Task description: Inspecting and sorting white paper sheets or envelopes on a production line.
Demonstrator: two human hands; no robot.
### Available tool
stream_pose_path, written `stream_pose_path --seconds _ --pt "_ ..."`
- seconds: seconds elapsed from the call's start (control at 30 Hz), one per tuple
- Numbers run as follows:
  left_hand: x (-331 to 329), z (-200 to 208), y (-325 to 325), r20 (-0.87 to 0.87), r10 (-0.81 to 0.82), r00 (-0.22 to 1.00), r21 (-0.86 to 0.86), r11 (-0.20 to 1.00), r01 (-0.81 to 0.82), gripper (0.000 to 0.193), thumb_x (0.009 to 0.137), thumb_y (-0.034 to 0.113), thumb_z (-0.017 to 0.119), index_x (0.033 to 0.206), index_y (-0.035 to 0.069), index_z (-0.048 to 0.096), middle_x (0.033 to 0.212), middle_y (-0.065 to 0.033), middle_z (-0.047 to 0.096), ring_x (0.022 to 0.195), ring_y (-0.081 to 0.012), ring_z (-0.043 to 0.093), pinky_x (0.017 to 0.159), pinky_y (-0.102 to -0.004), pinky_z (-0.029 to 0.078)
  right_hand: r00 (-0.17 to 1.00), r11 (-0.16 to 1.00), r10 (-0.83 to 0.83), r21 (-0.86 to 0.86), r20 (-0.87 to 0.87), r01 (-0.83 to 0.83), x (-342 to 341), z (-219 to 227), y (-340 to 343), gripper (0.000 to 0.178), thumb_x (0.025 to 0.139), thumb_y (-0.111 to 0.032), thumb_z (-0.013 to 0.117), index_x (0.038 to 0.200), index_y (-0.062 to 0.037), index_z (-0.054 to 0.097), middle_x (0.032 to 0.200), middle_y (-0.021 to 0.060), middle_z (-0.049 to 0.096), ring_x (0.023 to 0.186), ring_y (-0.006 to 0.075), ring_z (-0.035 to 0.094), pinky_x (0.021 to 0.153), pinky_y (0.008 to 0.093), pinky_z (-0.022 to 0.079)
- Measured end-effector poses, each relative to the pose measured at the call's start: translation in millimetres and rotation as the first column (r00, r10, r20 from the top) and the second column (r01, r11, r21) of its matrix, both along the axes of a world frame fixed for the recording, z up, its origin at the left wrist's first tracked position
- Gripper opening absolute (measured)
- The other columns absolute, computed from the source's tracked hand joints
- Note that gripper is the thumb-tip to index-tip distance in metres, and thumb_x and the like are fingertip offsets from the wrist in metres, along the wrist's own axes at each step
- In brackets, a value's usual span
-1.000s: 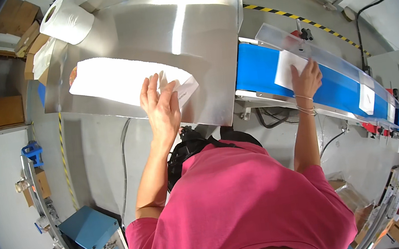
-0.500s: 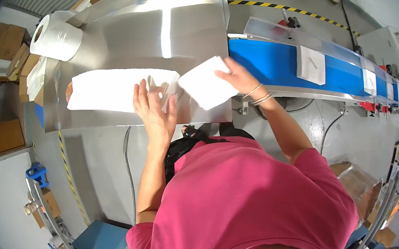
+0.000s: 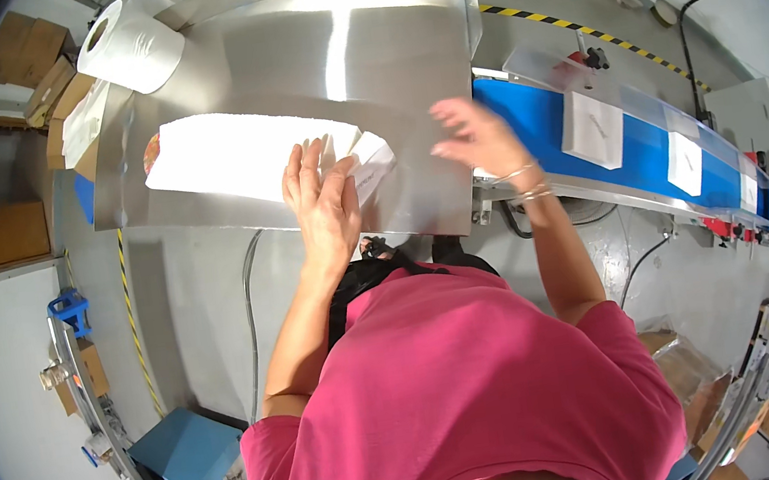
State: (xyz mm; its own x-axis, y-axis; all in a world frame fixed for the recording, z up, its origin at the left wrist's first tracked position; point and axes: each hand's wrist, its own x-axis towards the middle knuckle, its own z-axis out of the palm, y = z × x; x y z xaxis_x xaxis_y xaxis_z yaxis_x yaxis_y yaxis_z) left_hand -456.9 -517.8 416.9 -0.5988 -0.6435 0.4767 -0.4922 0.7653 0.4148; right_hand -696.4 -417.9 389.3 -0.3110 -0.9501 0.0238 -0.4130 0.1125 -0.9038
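The left hand [image 3: 324, 207], loosely curved, touches rowed papery white packets [image 3: 213, 154] on the shiny metal tabletop [image 3: 264, 62]; the right hand [image 3: 480, 137] spreads empty near the smooth blue belt [image 3: 529, 119].

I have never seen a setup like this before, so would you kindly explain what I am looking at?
There is no robot here: these are a person's bare hands, seen from above by a wide fisheye camera worn on the head, which bends straight edges. On the metal table lie a long row of white pieces and, at the far left corner, a white roll. The left hand touches the row near its right end; whether it grips any is unclear. The right hand, blurred, shows nothing held. To the right, a blue conveyor belt carries flat white packets.
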Motion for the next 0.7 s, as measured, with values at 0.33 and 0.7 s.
stream_pose_path --seconds 0.33,0.7 --pt "4 2 -10 0.032 0.051 0.998 0.047 0.998 -0.053 0.039 0.077 0.001 0.065 0.115 0.007 0.059 0.132 -0.0169 0.044 0.125 -0.0401 0.036 0.102 -0.0503 0.03 0.947 0.995 -0.095 0.04 0.306 0.087 -4 -59 -3 0.039 0.086 -0.021 0.066 0.115 0.0007 0.051 0.096 0.0046 0.058 0.086 0.0125 0.054 0.079 0.0293 0.046" --pt "3 3 -12 0.0 0.022 1.0 0.03 0.999 -0.022 0.028 0.075 -0.004 0.061 0.1 0.008 0.067 0.132 -0.0153 0.046 0.127 -0.0401 0.034 0.105 -0.0525 0.025 0.77 0.93 -0.364 -0.241 -0.524 0.276 -61 -33 44 0.053 0.07 -0.021 0.076 0.116 -0.0051 0.055 0.116 0.0159 0.057 0.102 0.033 0.055 0.088 0.0417 0.045"
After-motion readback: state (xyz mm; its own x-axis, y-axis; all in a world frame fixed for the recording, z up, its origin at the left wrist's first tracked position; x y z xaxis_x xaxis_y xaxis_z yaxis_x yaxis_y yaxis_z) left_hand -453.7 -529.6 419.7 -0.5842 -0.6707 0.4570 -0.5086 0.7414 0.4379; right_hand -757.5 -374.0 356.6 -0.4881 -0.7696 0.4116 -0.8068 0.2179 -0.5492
